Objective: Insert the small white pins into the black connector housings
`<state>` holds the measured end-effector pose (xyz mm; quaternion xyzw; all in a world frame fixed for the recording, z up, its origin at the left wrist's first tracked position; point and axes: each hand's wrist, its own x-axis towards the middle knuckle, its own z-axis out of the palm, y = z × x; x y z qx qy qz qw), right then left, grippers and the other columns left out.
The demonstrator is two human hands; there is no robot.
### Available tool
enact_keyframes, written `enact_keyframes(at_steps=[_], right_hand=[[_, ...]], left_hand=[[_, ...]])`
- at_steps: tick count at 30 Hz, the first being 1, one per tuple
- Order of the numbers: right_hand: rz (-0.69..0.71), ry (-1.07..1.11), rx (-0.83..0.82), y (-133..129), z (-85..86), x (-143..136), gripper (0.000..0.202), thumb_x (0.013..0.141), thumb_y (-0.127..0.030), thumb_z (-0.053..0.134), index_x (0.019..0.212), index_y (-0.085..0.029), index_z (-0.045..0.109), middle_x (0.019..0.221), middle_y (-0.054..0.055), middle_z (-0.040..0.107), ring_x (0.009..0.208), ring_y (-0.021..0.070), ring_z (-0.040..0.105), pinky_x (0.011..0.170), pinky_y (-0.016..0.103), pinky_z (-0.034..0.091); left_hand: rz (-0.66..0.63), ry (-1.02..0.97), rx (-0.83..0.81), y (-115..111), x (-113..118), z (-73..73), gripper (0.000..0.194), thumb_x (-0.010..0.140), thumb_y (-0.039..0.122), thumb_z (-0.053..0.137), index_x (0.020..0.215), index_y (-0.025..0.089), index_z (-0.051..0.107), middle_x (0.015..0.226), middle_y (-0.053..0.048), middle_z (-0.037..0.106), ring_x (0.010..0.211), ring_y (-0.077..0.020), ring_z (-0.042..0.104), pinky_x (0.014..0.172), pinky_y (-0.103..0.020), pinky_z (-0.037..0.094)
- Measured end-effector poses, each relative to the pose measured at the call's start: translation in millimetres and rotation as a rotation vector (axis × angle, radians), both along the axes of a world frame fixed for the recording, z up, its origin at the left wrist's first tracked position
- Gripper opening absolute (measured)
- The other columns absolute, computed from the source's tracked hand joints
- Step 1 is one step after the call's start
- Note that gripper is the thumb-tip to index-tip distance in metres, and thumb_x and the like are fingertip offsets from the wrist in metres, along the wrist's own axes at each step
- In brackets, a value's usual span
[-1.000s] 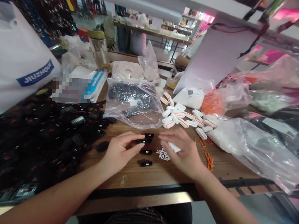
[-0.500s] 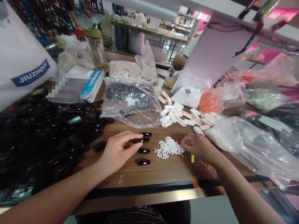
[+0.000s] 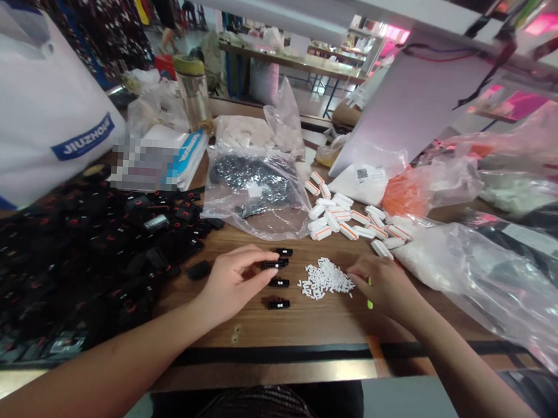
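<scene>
The left hand (image 3: 239, 282) pinches a black part (image 3: 275, 263) between thumb and fingers, with other black parts (image 3: 279, 304) lined up beside it on the table (image 3: 300, 327). The right hand (image 3: 385, 283), fingers curled, is at the right edge of the small white pieces (image 3: 324, 280); whether it pinches one, I cannot tell. Beyond lie white-and-orange parts (image 3: 340, 214).

Glossy, crinkled clear plastic makes up the bag (image 3: 278, 225); beneath it lies smooth brown wood grain on the tabletop (image 3: 300, 327).
</scene>
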<state>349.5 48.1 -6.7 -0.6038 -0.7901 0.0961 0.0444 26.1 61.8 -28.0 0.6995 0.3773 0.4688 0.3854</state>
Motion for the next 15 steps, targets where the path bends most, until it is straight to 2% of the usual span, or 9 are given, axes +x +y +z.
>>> enact_keyframes(at_steps=[2, 5, 8, 10, 12, 15], right_hand=[[-0.036, 0.016, 0.008, -2, 3.7, -6, 0.020, 0.086, -0.021, 0.055, 0.070, -0.019, 0.067, 0.071, 0.003, 0.068, 0.066, 0.0188, 0.061, 0.065, 0.031, 0.042], [-0.066, 0.218, 0.022, -5, 18.4, -26, 0.018, 0.090, -0.029, 0.058, 0.076, -0.020, 0.067, 0.071, 0.002, 0.068, 0.067, 0.0184, 0.063, 0.065, 0.030, 0.045], [0.078, 0.473, 0.075, -10, 37.3, -65, 0.018, 0.094, -0.032, 0.057, 0.083, -0.022, 0.065, 0.084, 0.002, 0.069, 0.080, 0.0176, 0.064, 0.075, 0.030, 0.047], [0.196, 0.562, 0.084, -12, 45.3, -93, 0.013, 0.096, -0.030, 0.057, 0.087, -0.023, 0.064, 0.090, 0.003, 0.067, 0.089, 0.0179, 0.062, 0.082, 0.032, 0.047], [0.274, 0.596, 0.076, -12, 47.6, -115, 0.011, 0.097, -0.026, 0.056, 0.089, -0.023, 0.063, 0.093, 0.003, 0.066, 0.092, 0.0182, 0.060, 0.086, 0.034, 0.047], [0.297, 0.591, 0.107, -9, 44.0, -132, 0.012, 0.097, -0.023, 0.054, 0.088, -0.022, 0.062, 0.092, 0.004, 0.064, 0.092, 0.0193, 0.058, 0.087, 0.038, 0.047]], left_hand=[[-0.012, -0.019, 0.017, 0, 0, 0.3, 0.018, 0.084, 0.018, 0.072, 0.101, 0.019, 0.076, 0.088, -0.004, 0.071, 0.071, -0.0135, 0.064, 0.057, -0.023, 0.048], [-0.031, -0.022, 0.038, -1, 1, -0.2, 0.020, 0.083, 0.017, 0.072, 0.103, 0.020, 0.076, 0.087, -0.004, 0.071, 0.071, -0.0132, 0.063, 0.060, -0.024, 0.049], [-0.034, -0.019, 0.048, -1, 1, -1.0, 0.020, 0.083, 0.016, 0.072, 0.103, 0.020, 0.076, 0.086, -0.004, 0.071, 0.071, -0.0131, 0.064, 0.061, -0.024, 0.050], [-0.036, -0.028, 0.057, -2, 1, -1.6, 0.020, 0.083, 0.014, 0.071, 0.102, 0.019, 0.076, 0.087, -0.004, 0.071, 0.072, -0.0137, 0.065, 0.061, -0.024, 0.051], [-0.036, -0.037, 0.059, -2, 2, -2.1, 0.022, 0.082, 0.012, 0.070, 0.102, 0.020, 0.076, 0.087, -0.005, 0.071, 0.074, -0.0144, 0.066, 0.059, -0.024, 0.051], [-0.027, -0.031, 0.054, -3, 2, -1.7, 0.022, 0.081, 0.011, 0.070, 0.100, 0.020, 0.076, 0.087, -0.005, 0.072, 0.074, -0.0150, 0.066, 0.059, -0.023, 0.052]])
